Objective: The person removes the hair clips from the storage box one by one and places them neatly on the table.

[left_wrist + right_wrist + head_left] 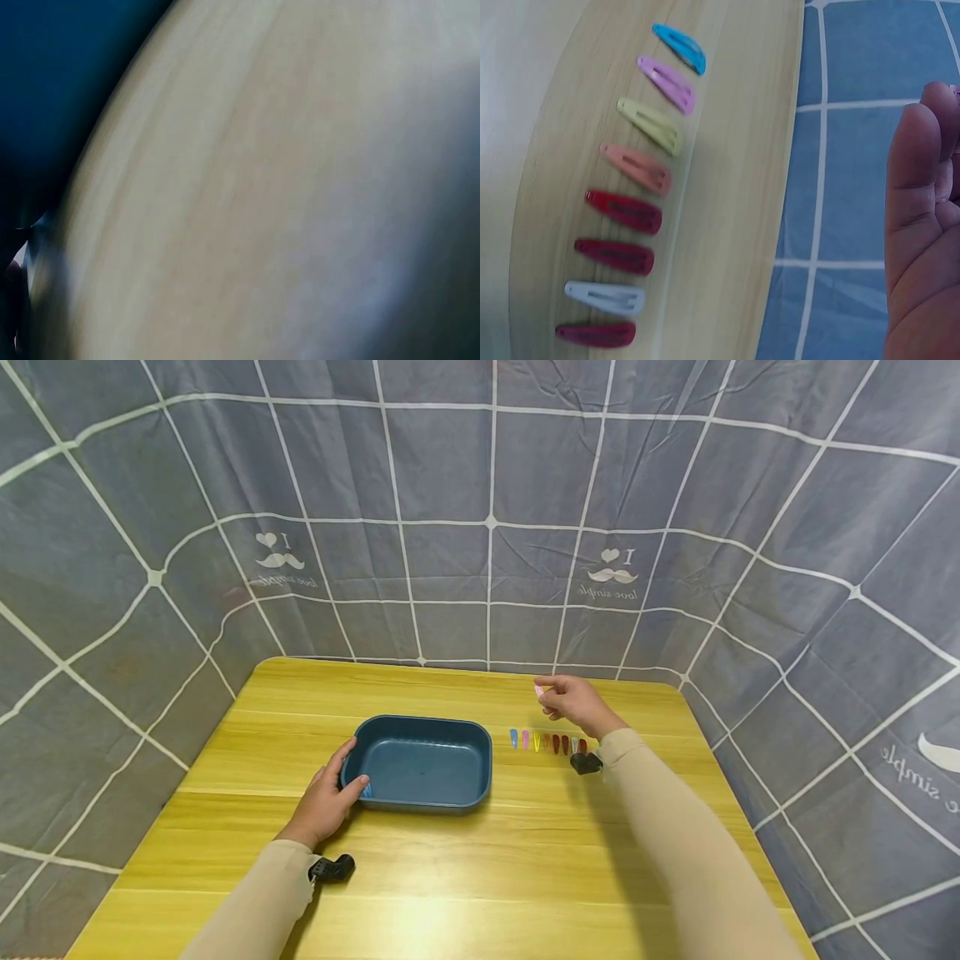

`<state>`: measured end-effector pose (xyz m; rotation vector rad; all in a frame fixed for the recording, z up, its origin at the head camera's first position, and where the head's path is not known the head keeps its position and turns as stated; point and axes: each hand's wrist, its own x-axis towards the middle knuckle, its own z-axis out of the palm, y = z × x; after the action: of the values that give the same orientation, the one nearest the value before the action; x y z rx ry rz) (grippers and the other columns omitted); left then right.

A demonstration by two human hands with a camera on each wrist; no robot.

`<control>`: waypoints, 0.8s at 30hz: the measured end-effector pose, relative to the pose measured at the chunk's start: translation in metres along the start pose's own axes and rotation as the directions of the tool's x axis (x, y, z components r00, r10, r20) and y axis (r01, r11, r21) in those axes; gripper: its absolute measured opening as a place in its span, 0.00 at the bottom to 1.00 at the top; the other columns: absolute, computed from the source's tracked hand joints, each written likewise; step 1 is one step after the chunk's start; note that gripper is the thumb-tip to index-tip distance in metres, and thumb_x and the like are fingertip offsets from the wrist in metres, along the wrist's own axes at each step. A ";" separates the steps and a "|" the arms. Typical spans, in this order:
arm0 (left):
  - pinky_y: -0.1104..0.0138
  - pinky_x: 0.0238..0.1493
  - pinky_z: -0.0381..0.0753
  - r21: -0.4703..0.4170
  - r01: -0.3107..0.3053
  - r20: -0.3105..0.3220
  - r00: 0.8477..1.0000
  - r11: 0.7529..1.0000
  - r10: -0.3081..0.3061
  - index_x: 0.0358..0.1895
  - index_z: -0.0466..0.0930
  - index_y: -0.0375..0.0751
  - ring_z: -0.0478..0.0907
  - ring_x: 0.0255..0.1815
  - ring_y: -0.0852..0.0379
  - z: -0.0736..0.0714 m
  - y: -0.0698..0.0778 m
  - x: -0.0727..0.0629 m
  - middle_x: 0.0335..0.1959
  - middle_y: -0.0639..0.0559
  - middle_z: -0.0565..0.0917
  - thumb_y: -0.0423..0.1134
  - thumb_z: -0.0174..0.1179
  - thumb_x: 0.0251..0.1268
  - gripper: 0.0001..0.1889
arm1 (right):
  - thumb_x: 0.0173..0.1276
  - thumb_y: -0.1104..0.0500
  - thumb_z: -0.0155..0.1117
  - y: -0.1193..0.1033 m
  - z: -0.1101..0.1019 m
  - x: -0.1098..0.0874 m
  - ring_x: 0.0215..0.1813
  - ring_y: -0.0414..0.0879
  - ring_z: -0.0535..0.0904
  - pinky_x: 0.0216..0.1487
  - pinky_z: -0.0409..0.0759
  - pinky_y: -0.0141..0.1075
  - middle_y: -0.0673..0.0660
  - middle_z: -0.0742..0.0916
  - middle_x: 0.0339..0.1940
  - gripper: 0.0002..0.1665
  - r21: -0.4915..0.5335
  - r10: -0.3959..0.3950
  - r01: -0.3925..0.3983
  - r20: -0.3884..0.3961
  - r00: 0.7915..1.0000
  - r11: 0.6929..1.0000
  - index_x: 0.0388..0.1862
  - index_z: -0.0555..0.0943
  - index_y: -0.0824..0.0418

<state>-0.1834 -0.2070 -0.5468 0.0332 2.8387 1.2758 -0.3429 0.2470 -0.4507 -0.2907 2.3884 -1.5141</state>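
My left hand (326, 797) holds the left end of a dark blue plastic basin (420, 806), its fingers along the rim and its thumb over the near corner. A blue hair clip (367, 790) lies inside by that thumb. Above the far right of the table, my right hand (573, 702) pinches a small pink hair clip (538, 691) between thumb and fingertips. Below it several snap hair clips lie in a row: blue (679, 49), pink (667, 83), yellow (650, 126), orange (636, 169), red (624, 211), dark red (615, 256), white (605, 297) and another dark red one (596, 334).
Everything stands on a yellow wood-grain table (450, 885). A grey curtain (442, 560) with white grid lines hangs along its back and sides. Black wrist cameras (332, 868) sit at both cuffs. The left wrist view is blurred, with the basin at its upper left.
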 end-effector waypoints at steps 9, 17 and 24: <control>0.25 0.71 0.63 -0.005 0.010 0.012 1.000 1.000 -0.010 0.88 0.44 0.60 0.59 0.80 0.23 -0.001 0.004 -0.001 0.84 0.31 0.58 0.55 0.53 0.83 0.39 | 0.82 0.58 0.60 0.016 -0.019 -0.009 0.46 0.53 0.84 0.51 0.87 0.46 0.61 0.86 0.52 0.29 -0.003 0.049 -0.050 -0.042 0.998 0.999 0.78 0.73 0.62; 0.24 0.71 0.62 -0.003 0.006 0.010 1.000 1.000 -0.006 0.88 0.44 0.60 0.57 0.81 0.23 0.000 0.002 0.000 0.84 0.31 0.58 0.55 0.52 0.83 0.39 | 0.81 0.62 0.59 0.030 -0.031 -0.015 0.41 0.44 0.83 0.56 0.88 0.49 0.60 0.85 0.49 0.30 0.039 0.082 -0.080 -0.059 0.995 0.996 0.78 0.71 0.66; 0.25 0.70 0.64 0.008 0.010 0.013 1.000 1.000 -0.010 0.88 0.44 0.59 0.59 0.79 0.24 0.000 0.001 0.001 0.83 0.30 0.58 0.55 0.52 0.83 0.39 | 0.82 0.63 0.58 0.048 -0.042 -0.022 0.45 0.49 0.84 0.62 0.85 0.55 0.74 0.82 0.59 0.31 0.019 0.100 -0.099 -0.069 0.993 0.995 0.80 0.67 0.69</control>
<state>-0.1842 -0.2060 -0.5458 0.0276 2.8294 1.2578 -0.3375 0.3102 -0.4738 -0.1152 2.4052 -1.5205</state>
